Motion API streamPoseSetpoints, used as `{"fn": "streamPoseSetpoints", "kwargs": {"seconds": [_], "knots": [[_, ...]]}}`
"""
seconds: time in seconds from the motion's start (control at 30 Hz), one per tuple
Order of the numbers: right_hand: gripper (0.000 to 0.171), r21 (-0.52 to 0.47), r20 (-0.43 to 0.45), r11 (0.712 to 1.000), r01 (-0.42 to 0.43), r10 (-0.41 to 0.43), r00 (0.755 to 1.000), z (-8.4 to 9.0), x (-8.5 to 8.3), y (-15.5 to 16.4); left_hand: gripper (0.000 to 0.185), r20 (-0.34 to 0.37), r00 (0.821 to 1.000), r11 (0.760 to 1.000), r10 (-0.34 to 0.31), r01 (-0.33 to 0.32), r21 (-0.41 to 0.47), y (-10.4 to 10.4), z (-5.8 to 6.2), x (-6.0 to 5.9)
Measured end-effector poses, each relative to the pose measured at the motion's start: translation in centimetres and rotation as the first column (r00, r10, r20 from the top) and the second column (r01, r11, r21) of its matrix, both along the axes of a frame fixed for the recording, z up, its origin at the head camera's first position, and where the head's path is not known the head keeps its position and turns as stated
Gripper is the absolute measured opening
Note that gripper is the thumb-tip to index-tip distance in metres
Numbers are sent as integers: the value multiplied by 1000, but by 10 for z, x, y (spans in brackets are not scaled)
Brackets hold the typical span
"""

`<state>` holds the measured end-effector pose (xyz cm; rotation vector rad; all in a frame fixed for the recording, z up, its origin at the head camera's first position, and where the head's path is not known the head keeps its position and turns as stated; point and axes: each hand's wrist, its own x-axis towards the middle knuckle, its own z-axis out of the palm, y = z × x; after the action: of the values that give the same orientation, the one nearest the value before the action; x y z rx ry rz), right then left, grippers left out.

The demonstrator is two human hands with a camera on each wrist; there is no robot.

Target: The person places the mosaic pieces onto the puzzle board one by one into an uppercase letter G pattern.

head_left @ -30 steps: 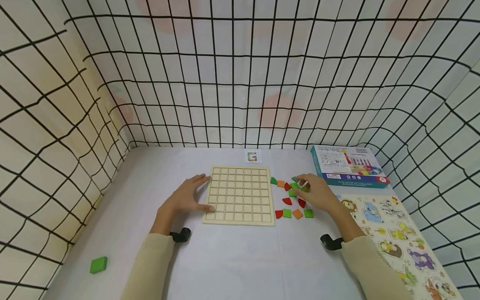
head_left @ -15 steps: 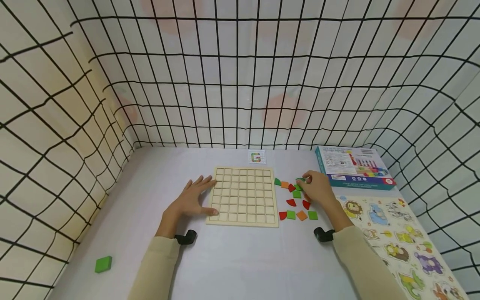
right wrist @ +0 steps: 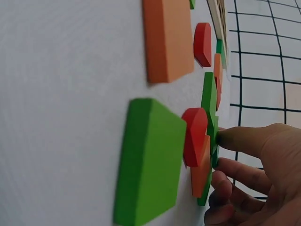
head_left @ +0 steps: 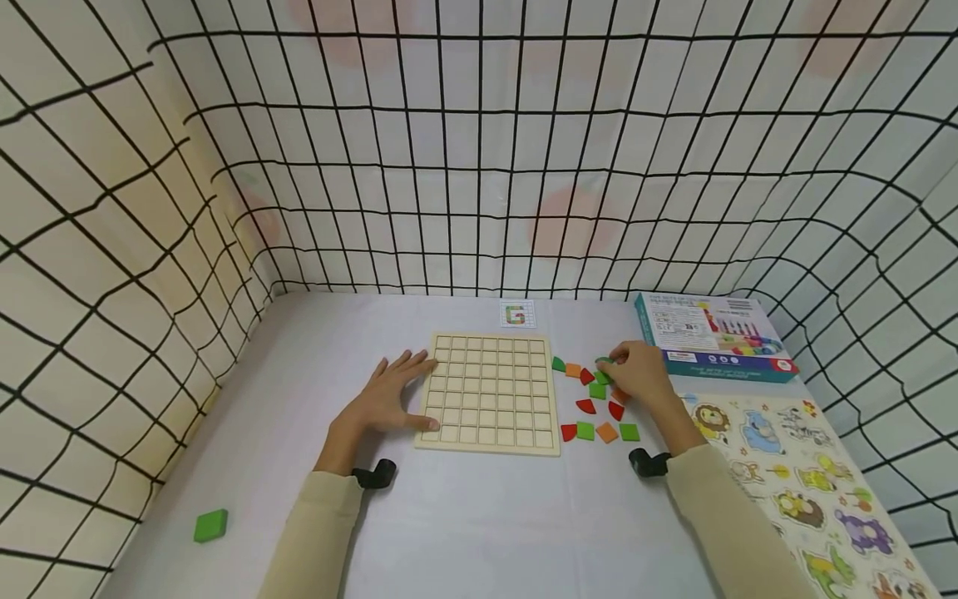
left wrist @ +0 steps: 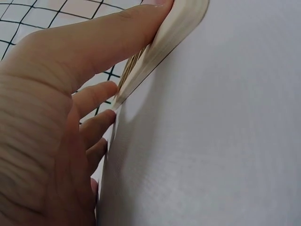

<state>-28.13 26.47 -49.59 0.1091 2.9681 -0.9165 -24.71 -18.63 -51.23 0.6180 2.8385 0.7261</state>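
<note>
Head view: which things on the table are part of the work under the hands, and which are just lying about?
In use:
- wooden grid board, steadied by the left hand
- loose coloured tiles beside it; the right hand pinches a green tile

Lying about:
- blue box
- animal puzzle
- stray green tile
- small card

Around the edges of our white counter [head_left: 464, 532]

On the near left we see a lone green square block [head_left: 210, 526], well apart from everything else. At the far right lies a teal toy box [head_left: 711, 335], flat on its back, and just in front of it an animal puzzle board [head_left: 801, 491] runs along the right edge. A small pattern card [head_left: 517, 314] showing a green shape sits toward the back. Black-gridded netting [head_left: 479, 166] walls us in on three sides.
</note>
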Motion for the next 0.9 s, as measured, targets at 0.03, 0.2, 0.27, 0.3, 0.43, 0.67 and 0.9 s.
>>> {"fn": "streamPoseSetpoints", "kwargs": {"seconds": [0.03,0.2,0.27,0.3,0.43,0.67,0.9], "knots": [[41,-4,-5,1000,-5,5,1000,1,0,0,113,-1,1000,1000,-1,1,-2,0,0,0],[41,-29,-28,999,-21,20,999,1,0,1,117,-2,1000,1000,-8,8,4,1,0,-2],[42,-40,-28,999,-21,20,999,1,0,0,120,1,1000,1000,-14,14,8,1,0,-3],[43,-47,-26,999,-23,21,999,1,1,-1,121,3,1000,1000,-16,16,8,1,0,-3],[44,-46,-22,998,-40,39,999,3,0,-9,123,14,999,1000,-31,31,-4,1,0,-5],[41,-62,-90,994,-90,85,992,12,-1,-37,126,21,999,999,-28,28,-18,1,3,-4],[37,-76,-135,985,-158,147,980,15,-2,-74,127,33,999,1000,-29,30,-10,2,3,-3]]}}
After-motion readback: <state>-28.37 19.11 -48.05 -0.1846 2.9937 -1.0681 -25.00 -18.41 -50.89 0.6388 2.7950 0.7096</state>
